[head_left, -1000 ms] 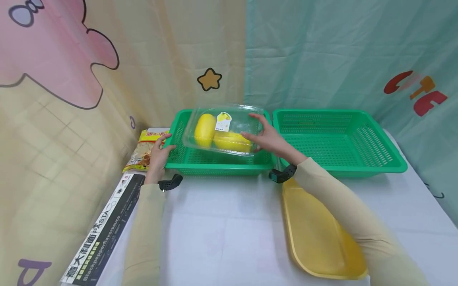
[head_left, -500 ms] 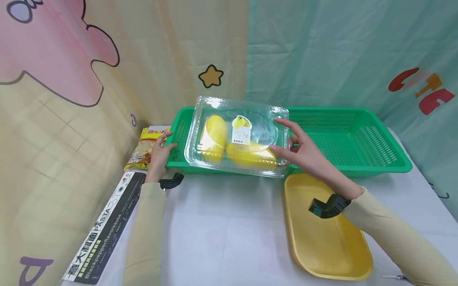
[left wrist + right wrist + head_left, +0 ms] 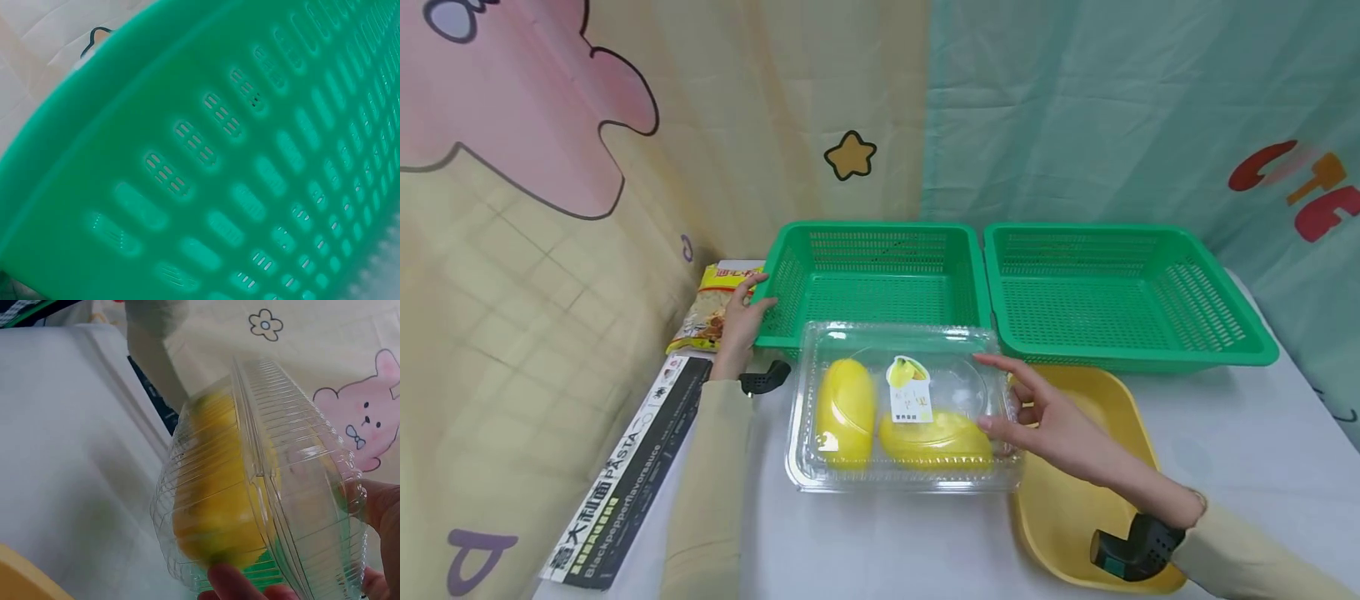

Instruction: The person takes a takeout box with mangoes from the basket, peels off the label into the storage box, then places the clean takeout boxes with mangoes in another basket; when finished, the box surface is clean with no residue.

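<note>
A clear plastic clamshell box (image 3: 955, 379) with two yellow mangoes (image 3: 845, 412) and a mango label (image 3: 910, 389) inside is held by my right hand (image 3: 1045, 421), which grips its right end. In the right wrist view the clamshell box (image 3: 294, 444) shows from its side, fingertips at its edge. The box overlaps the front rim of the left green basket (image 3: 880, 292) in the head view. My left hand (image 3: 741, 325) pinches that basket's left rim between thumb and fingers. Only the green basket's slotted wall (image 3: 206, 150) fills the left wrist view.
A second green basket (image 3: 1090, 308) stands to the right. In front of it lies a yellow tray (image 3: 1067, 517), partly under my right arm. At the left are a yellow food packet (image 3: 700, 312) and a long black-and-white pasta box (image 3: 625, 475). Curtains hang behind the table.
My right hand has lifted the clamshell box out from over the left basket and brought it toward me. The left hand stays at the basket's rim.
</note>
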`<state>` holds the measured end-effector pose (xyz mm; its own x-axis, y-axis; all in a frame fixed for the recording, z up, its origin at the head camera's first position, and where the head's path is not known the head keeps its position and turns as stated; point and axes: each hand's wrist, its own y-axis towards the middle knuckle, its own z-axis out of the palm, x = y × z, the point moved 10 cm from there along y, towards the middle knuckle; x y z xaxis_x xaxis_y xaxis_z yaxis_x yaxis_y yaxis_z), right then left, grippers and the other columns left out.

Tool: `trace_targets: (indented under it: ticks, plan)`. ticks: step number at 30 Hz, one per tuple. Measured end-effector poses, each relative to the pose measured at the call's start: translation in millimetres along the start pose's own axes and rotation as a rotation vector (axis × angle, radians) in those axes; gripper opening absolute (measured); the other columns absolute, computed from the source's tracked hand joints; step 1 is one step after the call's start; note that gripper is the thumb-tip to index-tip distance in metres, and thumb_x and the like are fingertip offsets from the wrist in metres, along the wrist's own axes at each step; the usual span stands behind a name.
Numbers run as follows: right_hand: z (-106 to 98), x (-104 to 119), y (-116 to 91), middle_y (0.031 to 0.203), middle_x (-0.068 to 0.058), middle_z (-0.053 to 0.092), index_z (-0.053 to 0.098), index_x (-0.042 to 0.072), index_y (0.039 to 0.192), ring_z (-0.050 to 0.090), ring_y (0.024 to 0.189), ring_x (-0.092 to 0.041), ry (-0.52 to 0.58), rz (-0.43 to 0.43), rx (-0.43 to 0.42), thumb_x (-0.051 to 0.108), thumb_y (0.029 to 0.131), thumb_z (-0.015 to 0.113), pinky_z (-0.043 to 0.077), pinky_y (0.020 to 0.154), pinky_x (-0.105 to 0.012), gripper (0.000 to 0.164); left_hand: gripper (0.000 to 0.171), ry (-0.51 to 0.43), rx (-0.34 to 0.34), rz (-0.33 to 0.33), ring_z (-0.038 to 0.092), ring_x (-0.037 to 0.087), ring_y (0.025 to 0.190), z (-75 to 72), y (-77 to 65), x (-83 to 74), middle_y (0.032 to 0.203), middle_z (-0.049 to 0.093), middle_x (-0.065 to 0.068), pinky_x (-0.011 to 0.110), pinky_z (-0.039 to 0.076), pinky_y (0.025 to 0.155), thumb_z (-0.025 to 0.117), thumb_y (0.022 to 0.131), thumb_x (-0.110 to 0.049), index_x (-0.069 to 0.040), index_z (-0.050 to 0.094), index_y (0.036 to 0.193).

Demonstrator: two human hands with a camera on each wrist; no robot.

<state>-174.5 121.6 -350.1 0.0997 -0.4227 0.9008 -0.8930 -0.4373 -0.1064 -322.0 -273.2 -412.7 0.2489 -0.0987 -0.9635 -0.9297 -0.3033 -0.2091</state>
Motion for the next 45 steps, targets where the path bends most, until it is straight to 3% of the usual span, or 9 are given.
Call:
trace_targets:
  ticks: [5,11,19,24,32,39,41,42,45]
  plan:
    - [22,-18,-1,0.08,-0.011,0.04,0.035,0.033,0.143,0.056,0.057,-0.017,0.042,0.048,0.067,0.03,0.086,0.071,0.036,0.046,-0.023,0.068,0.046,0.003,0.01,0.003,0.029,0.03,0.129,-0.1,-1.4,-1.2,0.151,0.027,0.005,0.047,0.028,0.104,0.052,0.097,-0.017,-0.025,0.043,0.142]
    - [40,-32,5,0.075,-0.007,0.044,0.035,0.032,0.143,0.04,0.053,-0.013,-0.025,0.079,0.09,0.035,0.084,0.072,0.038,0.046,-0.024,0.069,0.046,0.0,0.022,0.022,0.028,0.029,0.131,0.6,-1.5,-3.9,0.151,0.027,0.005,0.048,0.026,0.105,0.052,0.098,-0.016,-0.024,0.042,0.142]
    - [50,-38,17,0.073,-0.008,0.047,0.036,0.03,0.143,0.048,0.057,-0.017,-0.063,0.069,0.096,0.036,0.084,0.072,0.05,0.051,-0.033,0.07,0.046,0.02,0.015,0.032,0.031,0.028,0.128,1.1,0.9,-4.7,0.15,0.029,0.005,0.048,0.029,0.104,0.051,0.097,-0.014,-0.023,0.042,0.142]
    - [52,-38,23,0.068,-0.005,0.052,0.039,0.029,0.141,0.055,0.054,-0.017,-0.122,0.033,0.085,0.038,0.082,0.073,0.049,0.05,-0.031,0.069,0.046,0.012,0.014,0.039,0.032,0.027,0.127,1.7,2.5,-7.1,0.149,0.03,0.006,0.047,0.029,0.104,0.052,0.097,-0.014,-0.024,0.043,0.141]
    - [55,-33,23,0.064,0.001,0.06,0.038,0.022,0.14,0.061,0.051,-0.018,-0.207,0.044,0.159,0.044,0.082,0.071,0.049,0.049,-0.031,0.071,0.047,0.014,0.021,0.009,0.033,0.028,0.127,3.9,2.3,-3.5,0.149,0.03,0.006,0.047,0.031,0.103,0.052,0.097,-0.015,-0.024,0.042,0.142]
    - [53,-23,25,0.053,0.003,0.054,0.042,0.021,0.139,0.055,0.043,-0.014,-0.296,0.004,0.151,0.047,0.085,0.067,0.047,0.043,-0.03,0.065,0.059,0.046,0.132,-0.023,0.017,0.033,0.136,4.4,-1.3,-2.5,0.157,0.011,0.004,0.054,0.019,0.106,0.051,0.098,-0.032,-0.036,0.024,0.15]
    - [52,-19,25,0.05,0.005,0.051,0.046,0.019,0.136,0.052,0.041,-0.012,-0.325,-0.021,0.126,0.046,0.086,0.066,0.045,0.04,-0.029,0.06,0.064,0.05,0.144,0.006,0.011,0.032,0.139,3.1,-8.7,-5.3,0.158,0.005,0.005,0.056,0.015,0.108,0.05,0.098,-0.036,-0.037,0.015,0.152]
    - [51,-18,25,0.049,0.005,0.049,0.047,0.019,0.135,0.051,0.04,-0.012,-0.332,-0.031,0.114,0.044,0.087,0.065,0.045,0.039,-0.029,0.057,0.066,0.062,0.117,0.046,0.01,0.032,0.14,0.2,-13.7,-9.0,0.158,0.005,0.005,0.055,0.015,0.108,0.051,0.097,-0.036,-0.036,0.014,0.152]
    - [50,-16,23,0.047,0.006,0.047,0.051,0.018,0.132,0.049,0.037,-0.011,-0.337,-0.043,0.095,0.04,0.089,0.065,0.044,0.037,-0.029,0.05,0.065,0.138,-0.058,0.237,0.019,0.031,0.138,-15.6,-38.2,-30.0,0.154,0.017,0.012,0.051,0.021,0.108,0.054,0.096,-0.029,-0.028,0.022,0.152]
